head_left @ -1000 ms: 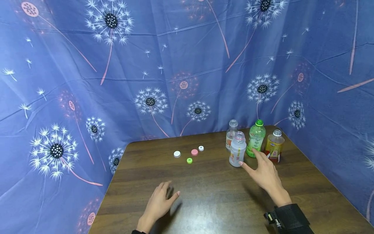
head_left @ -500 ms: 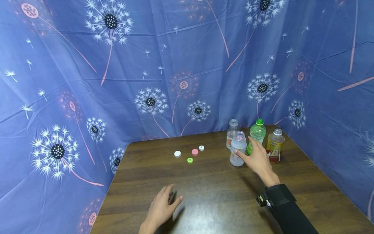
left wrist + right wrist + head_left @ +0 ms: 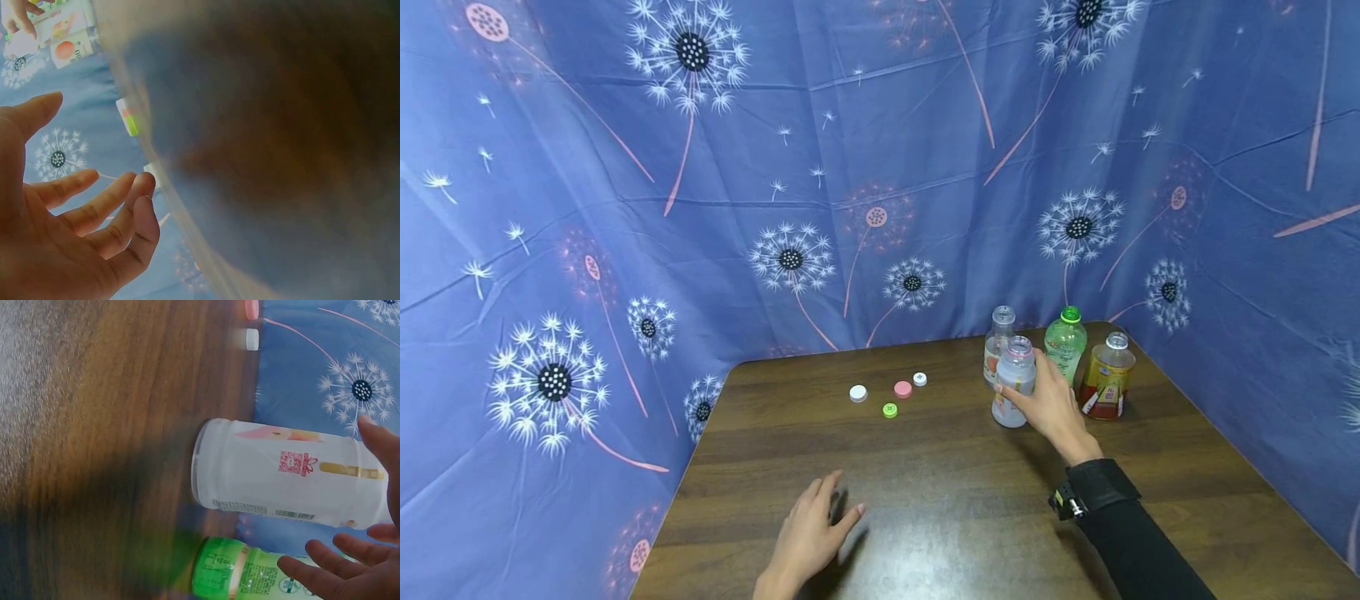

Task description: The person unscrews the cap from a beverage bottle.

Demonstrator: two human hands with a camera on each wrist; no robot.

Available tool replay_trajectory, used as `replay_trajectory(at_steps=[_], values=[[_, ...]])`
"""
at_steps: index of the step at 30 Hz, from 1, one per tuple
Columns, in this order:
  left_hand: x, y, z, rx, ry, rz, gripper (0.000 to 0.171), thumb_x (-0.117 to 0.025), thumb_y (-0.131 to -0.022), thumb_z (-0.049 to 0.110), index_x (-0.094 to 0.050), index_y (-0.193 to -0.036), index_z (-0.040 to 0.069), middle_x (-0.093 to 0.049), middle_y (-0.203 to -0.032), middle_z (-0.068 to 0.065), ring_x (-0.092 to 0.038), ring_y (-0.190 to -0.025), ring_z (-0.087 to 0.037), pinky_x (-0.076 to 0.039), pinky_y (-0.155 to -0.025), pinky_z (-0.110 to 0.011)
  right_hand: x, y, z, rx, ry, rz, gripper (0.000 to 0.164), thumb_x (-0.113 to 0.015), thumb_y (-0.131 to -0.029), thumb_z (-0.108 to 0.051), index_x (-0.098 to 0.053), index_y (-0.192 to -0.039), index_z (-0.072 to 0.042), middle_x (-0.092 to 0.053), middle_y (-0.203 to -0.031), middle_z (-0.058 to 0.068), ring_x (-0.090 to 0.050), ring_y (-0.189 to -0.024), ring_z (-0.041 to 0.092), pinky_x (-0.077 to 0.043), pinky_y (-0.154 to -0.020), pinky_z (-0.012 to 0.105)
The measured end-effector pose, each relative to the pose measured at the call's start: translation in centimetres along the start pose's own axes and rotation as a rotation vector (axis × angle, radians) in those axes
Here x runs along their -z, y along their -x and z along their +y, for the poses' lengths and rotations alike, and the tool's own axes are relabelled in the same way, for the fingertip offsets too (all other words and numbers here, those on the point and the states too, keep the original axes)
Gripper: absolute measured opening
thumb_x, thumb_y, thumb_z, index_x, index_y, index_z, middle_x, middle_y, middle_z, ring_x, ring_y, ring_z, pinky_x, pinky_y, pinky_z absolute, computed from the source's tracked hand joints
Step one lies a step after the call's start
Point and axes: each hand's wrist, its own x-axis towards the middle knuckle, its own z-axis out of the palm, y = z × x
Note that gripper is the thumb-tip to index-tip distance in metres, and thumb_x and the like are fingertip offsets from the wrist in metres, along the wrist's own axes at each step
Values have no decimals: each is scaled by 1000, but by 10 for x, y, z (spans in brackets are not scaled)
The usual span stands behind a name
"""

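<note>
Reaching seems the step: right hand (image 3: 1054, 410), spread and empty, is around the pink-rimmed bottle (image 3: 1017, 375) (right of frame centre). Next should be gripping. Left hand (image 3: 808, 527): relaxed, empty.

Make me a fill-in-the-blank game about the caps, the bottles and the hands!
1. On the brown table lie ____ loose caps.
2. Two are white, one is green, one is ____.
3. In the head view, the right hand has its thumb overlapping the ____ bottle.
4. The hand farther from that bottle is the ____ one.

four; pink; white; left
</note>
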Motion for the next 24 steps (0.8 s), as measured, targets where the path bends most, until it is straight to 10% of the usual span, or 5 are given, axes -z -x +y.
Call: replay_trajectory(at_steps=[24], values=[[8, -4, 7, -1, 12, -2, 62, -77, -94, 46, -62, -140, 7, -66, -133, -16, -69, -114, -36, -59, -91, -55, 1, 10, -8, 72, -31, 61, 77, -83, -90, -37, -45, -145, 0, -61, -129, 31, -64, -116, 52, -53, -88, 68]])
